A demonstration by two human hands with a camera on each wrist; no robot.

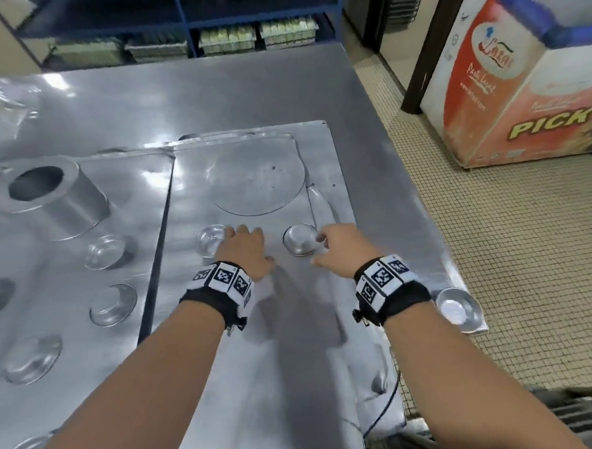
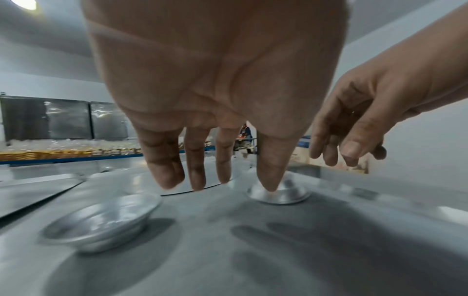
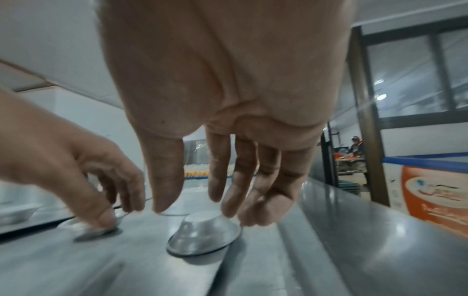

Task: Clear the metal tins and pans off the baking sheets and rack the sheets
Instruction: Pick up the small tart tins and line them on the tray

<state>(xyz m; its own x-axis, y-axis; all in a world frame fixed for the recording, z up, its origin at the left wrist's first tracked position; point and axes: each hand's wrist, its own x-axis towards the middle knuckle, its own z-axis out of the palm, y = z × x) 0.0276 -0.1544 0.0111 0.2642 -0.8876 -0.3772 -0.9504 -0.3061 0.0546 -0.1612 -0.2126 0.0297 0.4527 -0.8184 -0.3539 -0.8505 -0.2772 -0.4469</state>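
Note:
Two baking sheets lie side by side on the steel table; both hands hover over the right sheet (image 1: 259, 329). On it are a flat round disc (image 1: 256, 178), an upright small tin (image 1: 208, 242) and an upside-down small tin (image 1: 299, 241). My left hand (image 1: 233, 234) reaches down at the upright tin (image 2: 101, 220) with fingers nearly straight; in the right wrist view its thumb seems to touch the rim. My right hand (image 1: 323, 247) hangs with fingers spread just over the upside-down tin (image 3: 205, 234), gripping nothing.
The left sheet (image 1: 73, 390) carries a tall round pan (image 1: 56, 199) and several small tins (image 1: 113, 304). Another small tin (image 1: 458, 310) sits at the table's right edge. Tiled floor and a chest freezer (image 1: 521, 92) are to the right, blue shelving (image 1: 181, 24) behind.

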